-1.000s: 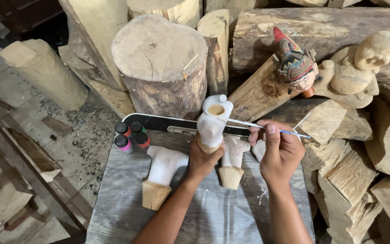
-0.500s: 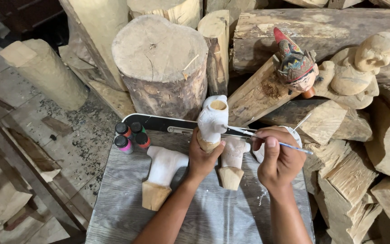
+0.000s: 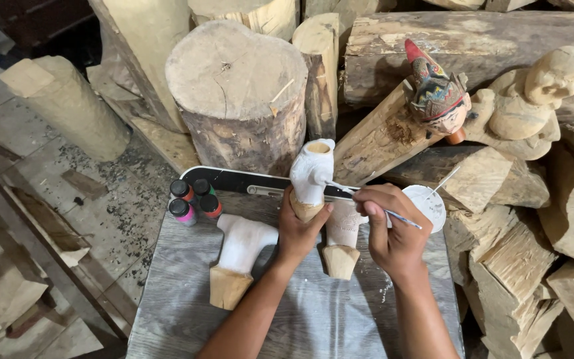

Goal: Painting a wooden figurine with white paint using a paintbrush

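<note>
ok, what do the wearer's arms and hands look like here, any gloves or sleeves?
Both bare: no gloves, and no sleeves on the forearms as far as the frame shows. No rings, watch or bands visible on the left hand or right hand. Nails short.

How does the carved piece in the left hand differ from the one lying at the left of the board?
The held piece is lifted upright in the left hand; the lying piece rests flat on the board, untouched. The held piece has a brush from the right hand at its side; the lying one has none. The held piece shows little bare wood; the lying one has a wide bare end. Both are wooden carvings coated white.
</note>
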